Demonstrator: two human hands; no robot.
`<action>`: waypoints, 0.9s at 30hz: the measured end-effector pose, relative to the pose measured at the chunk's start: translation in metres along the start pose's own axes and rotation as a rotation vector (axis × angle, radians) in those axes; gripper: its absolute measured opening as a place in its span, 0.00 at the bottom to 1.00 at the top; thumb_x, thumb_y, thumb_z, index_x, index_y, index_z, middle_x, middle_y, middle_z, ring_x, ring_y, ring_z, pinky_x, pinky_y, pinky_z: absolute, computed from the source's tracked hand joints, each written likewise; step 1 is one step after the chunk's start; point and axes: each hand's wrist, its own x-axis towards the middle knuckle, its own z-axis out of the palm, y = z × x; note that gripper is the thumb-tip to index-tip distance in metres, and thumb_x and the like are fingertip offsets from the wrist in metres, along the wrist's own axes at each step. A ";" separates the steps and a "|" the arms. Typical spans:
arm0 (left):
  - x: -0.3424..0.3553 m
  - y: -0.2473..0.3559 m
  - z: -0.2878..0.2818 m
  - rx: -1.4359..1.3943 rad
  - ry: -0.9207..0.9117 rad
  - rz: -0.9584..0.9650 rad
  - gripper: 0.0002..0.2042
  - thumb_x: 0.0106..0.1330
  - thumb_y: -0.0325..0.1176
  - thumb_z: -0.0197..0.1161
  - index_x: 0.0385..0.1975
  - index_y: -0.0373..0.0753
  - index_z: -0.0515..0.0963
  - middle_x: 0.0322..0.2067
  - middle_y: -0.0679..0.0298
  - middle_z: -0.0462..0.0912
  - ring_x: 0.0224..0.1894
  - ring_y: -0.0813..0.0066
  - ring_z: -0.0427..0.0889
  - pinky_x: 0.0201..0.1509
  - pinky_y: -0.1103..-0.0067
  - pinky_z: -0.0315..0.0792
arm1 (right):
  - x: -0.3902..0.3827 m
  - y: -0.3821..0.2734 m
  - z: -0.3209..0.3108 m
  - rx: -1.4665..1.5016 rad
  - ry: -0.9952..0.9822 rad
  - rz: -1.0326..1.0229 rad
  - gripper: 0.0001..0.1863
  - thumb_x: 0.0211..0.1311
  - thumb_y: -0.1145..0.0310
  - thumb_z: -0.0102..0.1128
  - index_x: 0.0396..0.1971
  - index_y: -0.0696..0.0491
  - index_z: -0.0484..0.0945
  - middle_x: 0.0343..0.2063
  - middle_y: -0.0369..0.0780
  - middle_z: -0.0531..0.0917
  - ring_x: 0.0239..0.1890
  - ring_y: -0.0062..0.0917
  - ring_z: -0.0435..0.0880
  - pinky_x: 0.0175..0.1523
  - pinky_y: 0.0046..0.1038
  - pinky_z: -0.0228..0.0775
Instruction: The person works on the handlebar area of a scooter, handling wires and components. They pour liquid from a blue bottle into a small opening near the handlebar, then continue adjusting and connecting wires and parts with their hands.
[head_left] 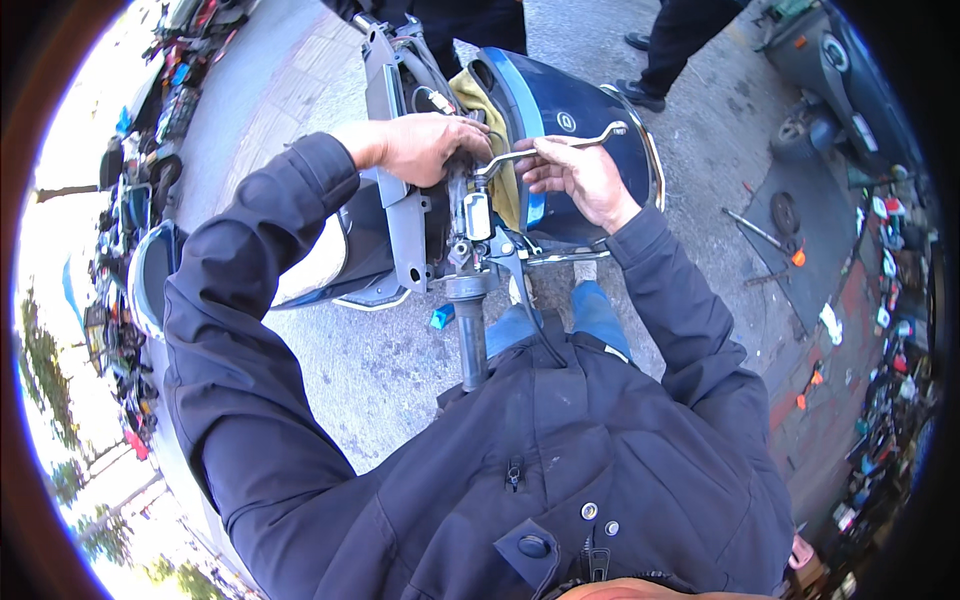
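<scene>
- two hands meet over the front of a dark blue scooter (570,110), both forearms in dark jacket sleeves reaching up from the lower edge and bending inward at the elbows.
- left hand (425,145) comes in from the left, palm down, fingers curled together and pressed onto the grey handlebar column (465,200); what lies under its fingertips is hidden.
- right hand (580,175) comes in from the right, wrist cocked, fingers closed around the shaft of a bent metal wrench (550,148).
- wrench runs from near the left hand's fingertips, up and rightward across the blue front panel, its far end sticking out past the right hand's fingers.
- black handlebar grip (472,340) points down toward the person's chest, just below the column.
- yellow cloth (480,100) is tucked between the column and the blue panel, behind the left hand.
- another person's dark shoes (640,92) stand on the pavement beyond the scooter.
- loose tools and parts lie on the ground, well apart to the right.
</scene>
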 end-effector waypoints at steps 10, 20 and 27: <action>0.037 0.007 0.052 -0.229 0.516 -0.077 0.14 0.80 0.36 0.52 0.52 0.31 0.78 0.40 0.43 0.86 0.45 0.45 0.87 0.51 0.60 0.79 | -0.013 -0.007 0.009 -0.083 0.092 0.001 0.21 0.80 0.58 0.56 0.58 0.60 0.82 0.45 0.41 0.87 0.46 0.24 0.87 0.54 0.28 0.81; 0.046 0.007 0.069 -0.325 0.714 -0.158 0.13 0.79 0.36 0.52 0.47 0.33 0.80 0.36 0.44 0.87 0.42 0.43 0.87 0.50 0.58 0.78 | -0.010 0.004 0.012 -0.053 0.126 -0.033 0.22 0.79 0.54 0.56 0.55 0.58 0.84 0.44 0.41 0.88 0.46 0.24 0.88 0.53 0.26 0.81; 0.043 0.011 0.068 -0.584 0.779 -0.247 0.16 0.81 0.39 0.52 0.43 0.32 0.83 0.33 0.50 0.87 0.37 0.56 0.87 0.48 0.67 0.79 | -0.003 0.003 0.003 -0.044 0.040 -0.031 0.23 0.80 0.53 0.54 0.55 0.59 0.84 0.44 0.41 0.89 0.46 0.23 0.88 0.53 0.26 0.82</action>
